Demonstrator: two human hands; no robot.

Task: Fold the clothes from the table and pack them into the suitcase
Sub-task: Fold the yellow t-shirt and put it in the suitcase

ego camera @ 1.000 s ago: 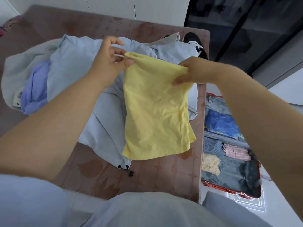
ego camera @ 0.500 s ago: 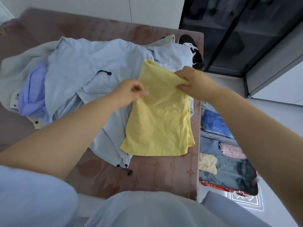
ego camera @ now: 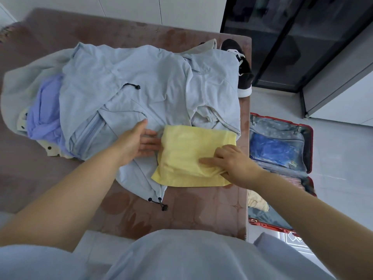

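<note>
A yellow garment (ego camera: 187, 150), folded into a flat rectangle, lies near the table's right edge on top of a pale blue jacket (ego camera: 141, 77). My left hand (ego camera: 137, 144) rests flat on the jacket, its fingertips touching the yellow garment's left edge. My right hand (ego camera: 232, 162) lies on the garment's lower right part, fingers on top and thumb under a fold, pinching it. A purple garment (ego camera: 44, 110) sits in the pile at the left. The red suitcase (ego camera: 309, 150) lies open on the floor to the right, with folded clothes inside.
The brown patterned table (ego camera: 191, 211) shows bare surface in front of the clothes. A black and white shoe (ego camera: 244, 71) lies at the table's far right corner. A dark glass cabinet (ego camera: 292, 37) stands behind the suitcase.
The yellow garment, held up by both hands a second ago, has been folded over and laid flat. My left hand let go and opened beside it; my right hand came down onto it.
</note>
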